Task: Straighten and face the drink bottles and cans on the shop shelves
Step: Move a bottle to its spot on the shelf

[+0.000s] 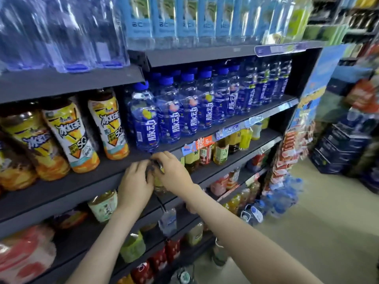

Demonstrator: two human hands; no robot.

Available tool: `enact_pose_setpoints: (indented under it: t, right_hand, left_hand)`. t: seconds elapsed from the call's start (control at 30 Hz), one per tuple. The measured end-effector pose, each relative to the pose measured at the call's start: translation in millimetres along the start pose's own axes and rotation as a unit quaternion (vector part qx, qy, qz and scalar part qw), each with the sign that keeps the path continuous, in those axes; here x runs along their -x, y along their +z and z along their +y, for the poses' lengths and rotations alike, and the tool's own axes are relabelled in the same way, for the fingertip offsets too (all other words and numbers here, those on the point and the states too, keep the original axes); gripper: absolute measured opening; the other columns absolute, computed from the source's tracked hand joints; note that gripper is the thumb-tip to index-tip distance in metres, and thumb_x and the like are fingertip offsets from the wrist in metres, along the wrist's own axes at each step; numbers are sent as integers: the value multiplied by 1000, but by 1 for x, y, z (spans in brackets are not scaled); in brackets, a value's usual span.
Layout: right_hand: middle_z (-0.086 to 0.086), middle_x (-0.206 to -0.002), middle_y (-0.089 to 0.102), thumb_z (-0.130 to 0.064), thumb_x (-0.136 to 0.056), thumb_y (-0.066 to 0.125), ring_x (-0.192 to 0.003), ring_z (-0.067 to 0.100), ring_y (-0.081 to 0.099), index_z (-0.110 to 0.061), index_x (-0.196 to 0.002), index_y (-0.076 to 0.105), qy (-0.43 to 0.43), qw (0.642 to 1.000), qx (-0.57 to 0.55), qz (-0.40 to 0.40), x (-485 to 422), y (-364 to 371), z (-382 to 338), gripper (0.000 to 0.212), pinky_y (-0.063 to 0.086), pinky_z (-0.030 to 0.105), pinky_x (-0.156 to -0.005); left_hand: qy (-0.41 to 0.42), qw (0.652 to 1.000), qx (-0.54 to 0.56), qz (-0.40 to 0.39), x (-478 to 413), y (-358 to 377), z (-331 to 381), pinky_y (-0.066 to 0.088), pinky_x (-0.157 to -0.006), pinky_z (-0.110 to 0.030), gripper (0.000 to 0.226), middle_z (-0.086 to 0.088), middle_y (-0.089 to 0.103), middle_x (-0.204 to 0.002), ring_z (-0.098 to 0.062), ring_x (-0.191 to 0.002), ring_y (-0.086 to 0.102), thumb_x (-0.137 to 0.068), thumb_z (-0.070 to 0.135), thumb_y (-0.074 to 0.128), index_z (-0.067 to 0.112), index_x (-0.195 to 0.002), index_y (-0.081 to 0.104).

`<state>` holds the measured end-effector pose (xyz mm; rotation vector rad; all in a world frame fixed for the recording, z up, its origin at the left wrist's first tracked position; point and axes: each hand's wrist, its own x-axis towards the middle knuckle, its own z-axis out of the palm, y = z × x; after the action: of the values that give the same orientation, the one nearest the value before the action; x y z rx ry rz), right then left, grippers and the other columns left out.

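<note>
Clasping a yellow-green bottle from both sides, the left hand and right hand meet just under the lip of the dark shelf, fingers curled round its upper part. Most of the bottle is hidden between them. The two-sided hold probably serves to turn its label outward and draw it to the front of its row, on the tier below the blue-capped bottles. Those stand in line with labels forward, while the iced-tea bottles beside them look tilted, perhaps from the wide lens. Price tags hang off the shelf lip. The aisle floor is pale, with dark stacked cases at the right.
</note>
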<state>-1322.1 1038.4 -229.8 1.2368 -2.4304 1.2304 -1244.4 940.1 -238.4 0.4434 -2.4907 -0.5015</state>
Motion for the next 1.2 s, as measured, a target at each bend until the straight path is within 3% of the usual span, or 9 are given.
enact_pose_setpoints:
  t: [0.17,0.3,0.47,0.53,0.6,0.7,0.87,1.07,1.2]
  right_hand:
    - [13,-112,59,-9,-87,55,-104,30,54,-7,-116,57,15,999,2,-37,6,-31,58,29,45,40,-84]
    - [12,-111,58,-8,-87,55,-103,29,56,-6,-114,58,1,998,6,-66,19,-41,96,27,43,34,-83]
    - [14,-109,60,-5,-86,57,-103,32,57,-4,-115,59,-30,991,-13,-132,43,-21,103,29,49,38,-83]
    - [15,-109,61,-4,-86,58,-103,33,58,-2,-113,60,-43,986,-30,-161,54,-5,97,27,51,43,-83]
    - [13,-112,59,-4,-88,56,-106,30,57,-4,-115,59,-42,979,-44,-194,62,11,84,27,49,40,-85]
    - [11,-114,57,-7,-90,56,-108,26,55,-6,-118,57,-54,970,-51,-232,76,39,56,28,47,34,-86]
    - [7,-120,55,-11,-92,54,-115,23,52,-10,-122,54,-85,948,-71,-298,111,99,-32,29,46,34,-88]
    - [9,-115,57,-10,-91,54,-107,27,54,-10,-119,55,-132,923,-110,-346,196,192,-190,28,43,32,-82]
    - [4,-123,52,-16,-92,52,-107,24,55,-18,-121,53,-131,904,-112,-392,245,250,-290,28,44,32,-80]
  left_hand:
    - [-43,999,-9,-10,-10,47,43,46,-85,-46,29,-19,61,-107,-40,-101,55,-84,8,56,3,-113,61]
    - [-65,996,-34,44,2,71,65,50,-76,-40,17,-15,64,-96,-36,-92,59,-85,9,60,4,-100,65]
    - [-202,977,-62,-32,49,79,51,47,-73,-38,29,-11,56,-116,-30,-103,56,-93,19,49,11,-120,54]
    - [-245,965,-77,-51,73,74,38,48,-72,-37,29,-10,54,-118,-30,-102,57,-96,22,46,13,-123,52]
    - [-286,953,-84,-55,96,63,22,48,-72,-36,31,-8,54,-118,-29,-101,57,-97,23,45,14,-126,51]
    - [-333,938,-83,-43,132,38,-5,48,-75,-37,28,-10,56,-113,-29,-99,56,-96,23,46,10,-120,53]
    - [-412,903,-118,-16,213,-30,-52,43,-67,-35,24,-12,58,-109,-31,-96,58,-96,22,46,9,-115,53]
    - [-475,868,-135,46,326,-133,-110,46,-74,-37,28,-10,56,-115,-30,-103,56,-93,21,48,15,-119,51]
    - [-515,842,-151,66,404,-207,-154,48,-87,-43,31,-10,55,-120,-32,-111,54,-93,23,47,13,-122,50]
